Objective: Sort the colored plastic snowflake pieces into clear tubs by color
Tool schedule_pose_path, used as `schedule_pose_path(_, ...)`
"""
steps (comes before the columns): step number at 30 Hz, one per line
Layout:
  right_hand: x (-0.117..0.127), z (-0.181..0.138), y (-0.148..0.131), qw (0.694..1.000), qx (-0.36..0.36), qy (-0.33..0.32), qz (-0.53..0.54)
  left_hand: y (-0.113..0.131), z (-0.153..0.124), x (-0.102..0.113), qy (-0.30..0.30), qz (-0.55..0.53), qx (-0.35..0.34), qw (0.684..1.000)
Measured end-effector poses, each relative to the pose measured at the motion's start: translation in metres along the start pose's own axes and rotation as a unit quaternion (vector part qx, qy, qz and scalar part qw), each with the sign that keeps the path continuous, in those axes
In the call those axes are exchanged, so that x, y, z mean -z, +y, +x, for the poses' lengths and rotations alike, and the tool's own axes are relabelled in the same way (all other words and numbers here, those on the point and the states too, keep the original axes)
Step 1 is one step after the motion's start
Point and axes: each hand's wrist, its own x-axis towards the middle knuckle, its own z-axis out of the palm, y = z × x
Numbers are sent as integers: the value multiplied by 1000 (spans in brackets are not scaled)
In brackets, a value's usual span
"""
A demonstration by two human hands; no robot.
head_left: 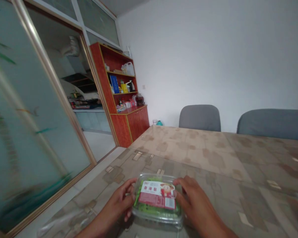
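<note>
A clear plastic food container with a lid is at the near part of the table, and green contents show through it. On its lid is a white and red label with a cartoon figure and a barcode. My left hand grips the container's left side, fingers curled round the edge. From the right, my right hand holds the opposite side, thumb and fingers at the rim. Some fingertips are hidden behind the container. Whether its base rests on the table cannot be made out.
A patterned cloth covers the table. Behind it stand two grey chairs along a white wall. A red-brown shelf cabinet with jars and bottles is at the back left, beside a sliding glass door. Clear plastic film lies at lower left.
</note>
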Motion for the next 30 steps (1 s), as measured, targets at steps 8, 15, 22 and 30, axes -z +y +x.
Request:
schedule_pose_path(8,12,42,-3,998,-3,-56,-24,-19,12,-61,-113,-27,59,991)
schedule_pose_path(15,2,53,2,991,5,-95,94,-21,5,-76,-95,-68,59,991)
schedule_pose_path(22,-8,64,-19,984,40,-81,152,-8,-10,-61,-25,-119,28,992)
schedule_pose_path(30,0,60,-32,985,77,-76,137,-5,-12,-59,-44,-170,55,983)
